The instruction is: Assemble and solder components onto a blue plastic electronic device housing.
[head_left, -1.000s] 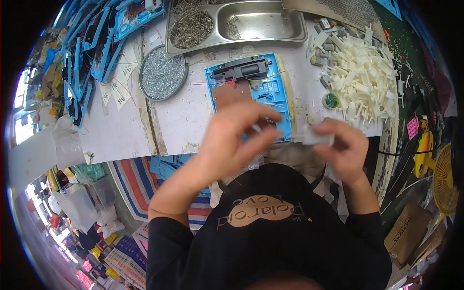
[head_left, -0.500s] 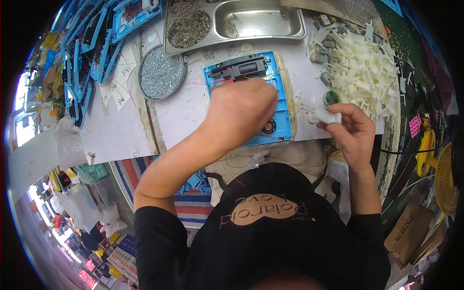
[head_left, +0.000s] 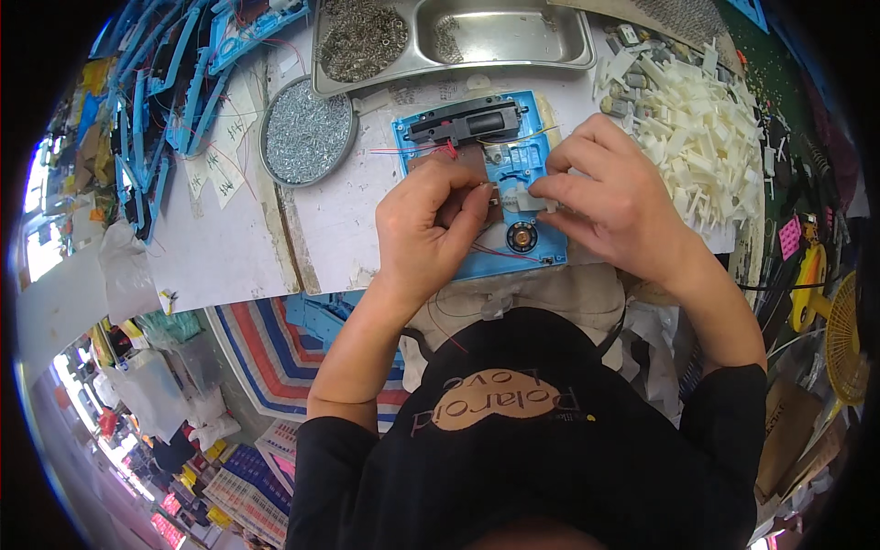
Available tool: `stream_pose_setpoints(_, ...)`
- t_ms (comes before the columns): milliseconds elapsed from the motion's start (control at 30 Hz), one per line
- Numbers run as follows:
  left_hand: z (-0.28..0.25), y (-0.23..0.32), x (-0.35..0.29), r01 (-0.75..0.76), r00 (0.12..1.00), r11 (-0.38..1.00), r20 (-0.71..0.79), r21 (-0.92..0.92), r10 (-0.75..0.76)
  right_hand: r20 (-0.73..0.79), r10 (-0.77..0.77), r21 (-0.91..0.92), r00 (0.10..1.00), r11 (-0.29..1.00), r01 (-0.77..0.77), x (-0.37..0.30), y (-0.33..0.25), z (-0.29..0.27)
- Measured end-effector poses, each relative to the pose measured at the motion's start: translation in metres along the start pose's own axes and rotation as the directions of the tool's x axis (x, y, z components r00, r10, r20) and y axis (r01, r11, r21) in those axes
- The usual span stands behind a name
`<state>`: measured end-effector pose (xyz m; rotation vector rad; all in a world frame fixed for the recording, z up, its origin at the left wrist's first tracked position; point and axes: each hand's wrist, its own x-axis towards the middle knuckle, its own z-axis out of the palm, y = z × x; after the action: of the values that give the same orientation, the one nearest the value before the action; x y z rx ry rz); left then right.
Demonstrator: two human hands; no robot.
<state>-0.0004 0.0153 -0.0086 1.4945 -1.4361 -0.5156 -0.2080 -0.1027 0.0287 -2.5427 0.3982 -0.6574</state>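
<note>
A blue plastic housing (head_left: 469,265) lies on the worktable in front of me. Fitted in it are a black oblong module (head_left: 467,126) along the far side and a small round speaker (head_left: 522,237) at the near right. My right hand (head_left: 616,197) is closed, its fingertips gripping a whitish plastic part (head_left: 521,198) over the middle of the housing. From the left, my left hand (head_left: 429,225) pinches something small beside that part; the fingers hide most of it. Thin red wires (head_left: 495,252) run through the housing near my left fingers.
A round tray of small screws (head_left: 307,133) stands left of the housing. Behind is a metal tray (head_left: 500,64) with springs. White plastic parts (head_left: 692,137) and small motors are heaped at the right. Wired blue housings (head_left: 170,101) stack at the far left.
My right hand has brought the white plastic part left, from beside the housing to over it. My left hand has drawn nearer to me and turned, uncovering the black module.
</note>
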Motion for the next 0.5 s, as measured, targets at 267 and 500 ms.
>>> stream_pose_setpoints(267, 0.003, 0.000, -0.001, 0.023, 1.000, 0.998, -0.005, -0.062, -0.024, -0.077, 0.138, 0.301, 0.987, 0.947, -0.109, -0.027, 0.020, 0.029)
stream_pose_setpoints(500, 0.001, -0.001, -0.001, 0.002, 1.000, 0.999, 0.010, -0.040, -0.001, 0.042, 0.122, 0.066, 0.992, 0.990, -0.125, -0.012, 0.009, 0.026)
